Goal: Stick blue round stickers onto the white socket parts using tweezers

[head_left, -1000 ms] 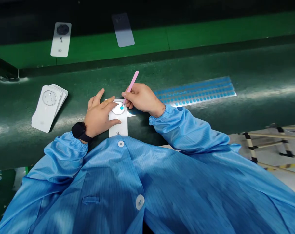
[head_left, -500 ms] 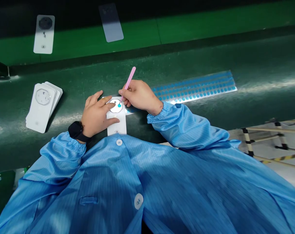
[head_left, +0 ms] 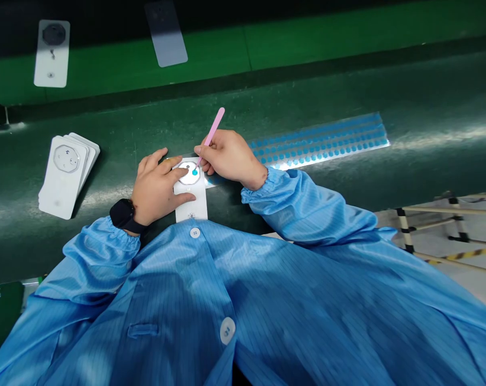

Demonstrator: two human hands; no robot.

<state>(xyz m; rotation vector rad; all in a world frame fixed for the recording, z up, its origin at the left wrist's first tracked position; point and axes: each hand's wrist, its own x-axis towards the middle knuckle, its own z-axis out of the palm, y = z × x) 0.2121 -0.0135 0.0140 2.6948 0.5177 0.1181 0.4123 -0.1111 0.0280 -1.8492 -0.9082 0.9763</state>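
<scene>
My left hand (head_left: 156, 185) lies with fingers spread over a white rounded plate (head_left: 191, 202), its fingertips on the plate's octagonal outlined area. My right hand (head_left: 232, 158) pinches slim pink tweezers (head_left: 214, 127), slanted with the blunt end up. Their lower tip meets a small blue dot (head_left: 194, 172) inside the octagon. The plate's lower end reaches the front of my blue smock. Partly under my right hand and sleeve lies a clear sheet (head_left: 327, 142) with rows of blue dots.
A fanned stack of similar white plates (head_left: 64, 179) rests to the left on the dark green mat (head_left: 307, 96). On the bright green strip beyond are a white plate with a dark round area (head_left: 52, 59) and a greyish plate (head_left: 168, 40). A tube rack (head_left: 431, 222) stands at right.
The far green strip and its two plates have shifted left in view. The near stack sits slightly further left. Both hands keep nearly the same pose, with the tweezers' tip still at the blue dot.
</scene>
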